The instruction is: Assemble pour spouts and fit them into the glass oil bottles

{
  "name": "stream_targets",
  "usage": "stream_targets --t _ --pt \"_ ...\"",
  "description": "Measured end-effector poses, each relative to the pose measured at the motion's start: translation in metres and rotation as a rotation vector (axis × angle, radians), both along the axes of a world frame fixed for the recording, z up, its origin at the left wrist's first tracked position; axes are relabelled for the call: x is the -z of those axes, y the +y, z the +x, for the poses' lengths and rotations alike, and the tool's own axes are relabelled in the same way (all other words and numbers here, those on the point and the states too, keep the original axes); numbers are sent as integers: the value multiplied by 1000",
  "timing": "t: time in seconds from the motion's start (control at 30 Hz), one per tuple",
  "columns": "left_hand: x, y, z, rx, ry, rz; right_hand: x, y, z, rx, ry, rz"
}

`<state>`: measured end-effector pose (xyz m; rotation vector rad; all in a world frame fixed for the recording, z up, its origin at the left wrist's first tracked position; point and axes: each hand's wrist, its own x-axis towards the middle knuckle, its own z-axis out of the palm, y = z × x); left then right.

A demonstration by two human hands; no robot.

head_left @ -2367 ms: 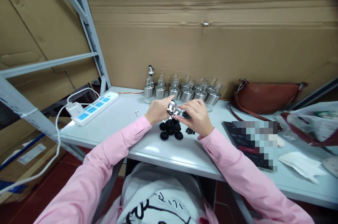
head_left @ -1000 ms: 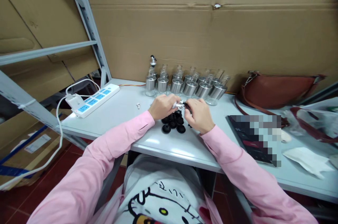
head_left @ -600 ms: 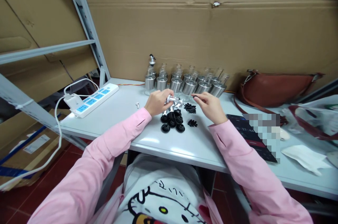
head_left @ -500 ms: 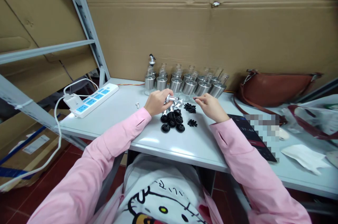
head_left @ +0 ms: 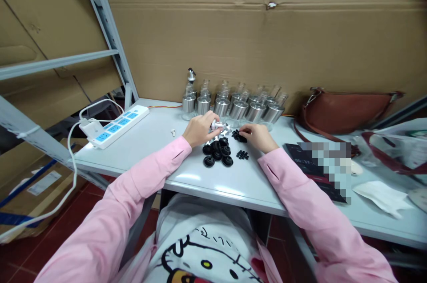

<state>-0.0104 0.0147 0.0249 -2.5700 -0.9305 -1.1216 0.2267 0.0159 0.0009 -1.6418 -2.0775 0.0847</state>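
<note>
My left hand (head_left: 200, 129) is closed around a silver pourer spout (head_left: 218, 126), held above the table. Loose silver parts below it are partly hidden by that hand. My right hand (head_left: 259, 135) has its fingertips pinched together at a pile of small black levers (head_left: 237, 134); whatever lies between them is too small to tell. Nearer to me sit several black round stoppers (head_left: 216, 154). To their right is a little heap of tiny black pieces (head_left: 242, 155).
Several glass bottles with metal sleeves (head_left: 222, 107) stand in rows at the back, one topped with a pourer (head_left: 191, 74). A power strip (head_left: 120, 127) lies left; a small white earbud (head_left: 173, 132) is nearer. Right are a brown bag (head_left: 347, 111), tablet (head_left: 313, 169) and tissue (head_left: 382, 197).
My right hand has moved left and slightly down, from above the table to the pile of black levers. My left hand stays in place with the spout, which is turned slightly.
</note>
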Motion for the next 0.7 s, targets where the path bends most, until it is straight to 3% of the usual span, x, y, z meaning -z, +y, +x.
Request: stream_targets --t 0.2,0.33,0.53,0.7 --pt "0 1 1 21 21 49 3 1 3 0 -111 122" --pt "0 1 0 79 6 32 -3 -3 3 0 -64 202" --pt "1 -1 3 177 43 55 -23 -27 -24 -256 167 438" --pt "4 -1 6 205 69 43 -28 -44 -44 -346 209 468"
